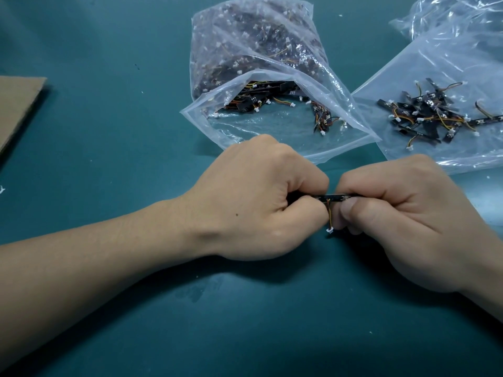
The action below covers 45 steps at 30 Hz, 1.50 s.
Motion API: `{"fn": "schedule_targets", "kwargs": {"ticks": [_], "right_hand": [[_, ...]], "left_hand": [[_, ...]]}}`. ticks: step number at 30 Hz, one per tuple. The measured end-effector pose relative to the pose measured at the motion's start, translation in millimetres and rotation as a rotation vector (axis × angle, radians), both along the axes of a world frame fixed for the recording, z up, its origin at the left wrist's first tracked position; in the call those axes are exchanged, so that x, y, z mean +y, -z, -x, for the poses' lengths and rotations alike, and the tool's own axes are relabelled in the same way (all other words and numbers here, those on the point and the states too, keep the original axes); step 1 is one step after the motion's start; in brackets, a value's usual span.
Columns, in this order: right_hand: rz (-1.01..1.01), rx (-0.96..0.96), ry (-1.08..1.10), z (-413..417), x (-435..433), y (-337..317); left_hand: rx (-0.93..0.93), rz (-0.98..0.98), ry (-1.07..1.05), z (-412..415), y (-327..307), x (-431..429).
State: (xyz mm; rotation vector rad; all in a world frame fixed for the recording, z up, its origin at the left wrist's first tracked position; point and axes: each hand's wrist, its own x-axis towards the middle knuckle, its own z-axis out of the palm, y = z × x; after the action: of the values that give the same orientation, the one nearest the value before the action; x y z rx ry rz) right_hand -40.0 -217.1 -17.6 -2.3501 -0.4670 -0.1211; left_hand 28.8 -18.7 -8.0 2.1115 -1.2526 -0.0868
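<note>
A thin black circuit strip [332, 198] is held level between both hands just above the green mat [109, 131]. My left hand [253, 200] grips its left end with curled fingers. My right hand [405, 213] pinches its right end between thumb and fingers. A short orange and yellow wire hangs from the strip's middle and ends in a small white connector [330, 230]. Most of the strip is hidden inside my fists.
An open clear plastic bag [275, 137], full of the same wired strips, lies just behind my hands. A pile of strips [435, 115] rests on a flat plastic bag [408, 85] at the right. A cardboard piece [16, 104] lies at the left edge.
</note>
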Motion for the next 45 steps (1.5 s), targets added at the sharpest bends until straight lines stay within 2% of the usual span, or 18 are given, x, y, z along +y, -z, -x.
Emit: {"fn": "schedule_targets", "kwargs": {"ticks": [22,29,34,38,45], "right_hand": [[-0.021,-0.007,0.021,0.1,-0.1,0.0],[-0.035,-0.006,0.004,0.2,-2.3,2.4],[-0.125,-0.005,-0.052,1.0,-2.5,-1.7],[-0.038,-0.039,-0.077,0.0,-3.9,1.4],[-0.013,-0.045,-0.07,0.2,-3.8,0.9]], "left_hand": [[0.006,0.021,-0.025,-0.4,1.3,-0.6],[0.048,0.063,-0.034,0.4,-0.6,-1.2],[0.128,0.177,0.003,-1.0,-3.6,1.3],[0.155,0.183,0.015,0.5,-4.7,0.5],[0.167,0.145,0.031,-1.0,-5.3,1.8]]}}
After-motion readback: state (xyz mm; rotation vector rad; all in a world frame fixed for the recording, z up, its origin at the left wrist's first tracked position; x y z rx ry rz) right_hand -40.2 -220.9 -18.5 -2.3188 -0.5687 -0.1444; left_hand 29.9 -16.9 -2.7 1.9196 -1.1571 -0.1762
